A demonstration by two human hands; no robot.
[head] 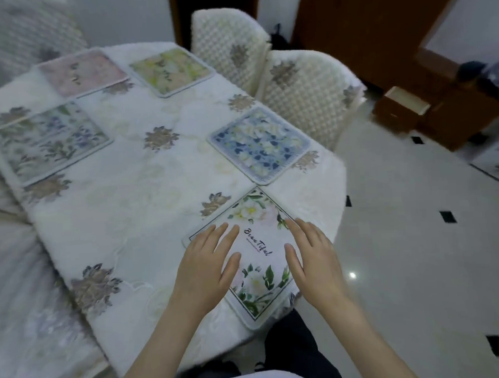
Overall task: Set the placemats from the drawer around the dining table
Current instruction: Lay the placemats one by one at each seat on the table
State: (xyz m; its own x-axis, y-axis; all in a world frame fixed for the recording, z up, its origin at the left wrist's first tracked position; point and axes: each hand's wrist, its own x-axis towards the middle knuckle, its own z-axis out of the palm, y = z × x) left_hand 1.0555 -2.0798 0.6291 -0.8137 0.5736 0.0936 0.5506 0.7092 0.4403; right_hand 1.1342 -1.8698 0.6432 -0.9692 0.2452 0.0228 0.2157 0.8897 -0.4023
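The desk [145, 217] wears a white cloth patterned with grey-brown flower motifs and fills the left and centre of the frame; five rectangular fabric placemats lie flat on it. Nearest, at lower centre, lies the white placemat with green leaves, pale blooms and black script [257, 246], set at the desk's near edge with one corner just over it; the left hand [203, 266] rests on its left part, fingers straight and a little spread, grip apart and holding nothing; the right hand [312, 255] lies over its right edge, fingers likewise straight, grip apart; whether that palm presses the mat cannot be told. Just beyond, right of centre, the blue-and-white floral placemat [260, 145] sits near the desk's right edge, close to the nearest mat but apart from it. At upper centre lies the yellow-green floral placemat [171, 70]; beside it, to the upper left, the pale pink floral placemat [84, 71]; at the left edge of the frame, the blue-and-green leafy placemat [48, 141]. Two chairs in cream quilted covers [303, 87] stand against the desk's right side; a pale tiled floor with small black diamonds [418, 237] fills the right; brown wooden furniture [440, 106] stands at upper right.
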